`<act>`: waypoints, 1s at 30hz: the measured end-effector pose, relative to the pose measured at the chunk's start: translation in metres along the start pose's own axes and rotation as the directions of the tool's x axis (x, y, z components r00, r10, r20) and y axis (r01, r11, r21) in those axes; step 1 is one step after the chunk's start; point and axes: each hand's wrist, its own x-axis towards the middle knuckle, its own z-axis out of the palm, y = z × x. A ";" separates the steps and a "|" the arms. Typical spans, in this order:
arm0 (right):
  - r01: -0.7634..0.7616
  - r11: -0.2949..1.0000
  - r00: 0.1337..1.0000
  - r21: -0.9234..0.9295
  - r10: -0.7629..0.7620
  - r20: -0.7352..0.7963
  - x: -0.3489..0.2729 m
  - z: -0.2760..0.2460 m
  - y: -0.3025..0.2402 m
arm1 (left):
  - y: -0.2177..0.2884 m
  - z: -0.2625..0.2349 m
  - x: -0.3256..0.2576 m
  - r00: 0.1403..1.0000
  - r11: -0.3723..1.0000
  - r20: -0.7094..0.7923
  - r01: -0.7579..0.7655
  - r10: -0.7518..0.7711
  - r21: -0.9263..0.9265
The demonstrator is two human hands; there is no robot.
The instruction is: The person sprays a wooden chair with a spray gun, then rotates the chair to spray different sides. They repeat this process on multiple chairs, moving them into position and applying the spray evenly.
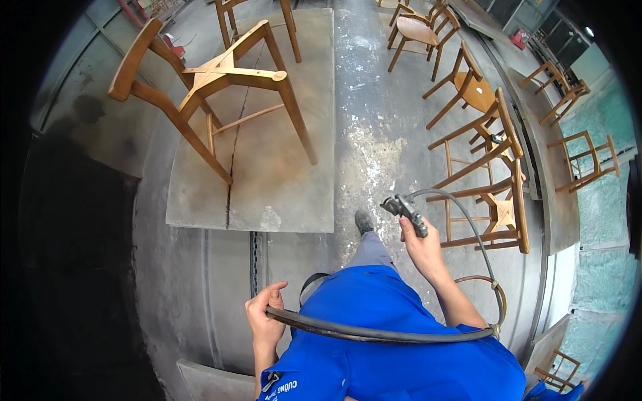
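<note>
My right hand [422, 244] is closed round the handle of a dark spray gun [405, 210], which points forward and left above the floor. A thin grey hose [478, 235] arcs from the gun back down to my right side. In my left hand [265, 313] is a thick black hose [374, 333] that runs across my waist, its fingers wrapped round it. Ahead on the left, a wooden chair frame [231, 77] with a cross-braced, seatless top stands on a grey flat board [294, 194]. Neither hand touches the chair.
Another chair [291, 30] stands farther back on the board. Several wooden chairs [476, 93] line the right side, some tipped over [501, 210]. More frames [588, 164] rest on a long board at far right. A chain track [256, 260] runs along the floor.
</note>
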 end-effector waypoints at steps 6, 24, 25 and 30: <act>0.082 0.995 0.991 -0.062 -0.075 0.107 0.033 -0.019 0.002 | 0.019 0.040 0.032 0.998 0.999 0.043 0.036 -0.037 0.021; 0.798 0.426 0.562 -0.427 -0.782 0.270 -0.044 0.052 -0.072 | -0.033 -0.026 -0.020 0.987 0.995 -0.159 -0.015 0.000 -0.096; 0.786 0.425 0.573 -0.448 -0.773 0.273 -0.048 0.058 -0.075 | -0.036 -0.031 -0.026 0.983 0.991 -0.184 -0.034 0.009 -0.130; 0.708 0.427 0.700 -0.562 -0.528 0.481 -0.062 0.095 -0.064 | -0.046 -0.045 -0.044 0.979 0.984 -0.202 -0.065 0.031 -0.164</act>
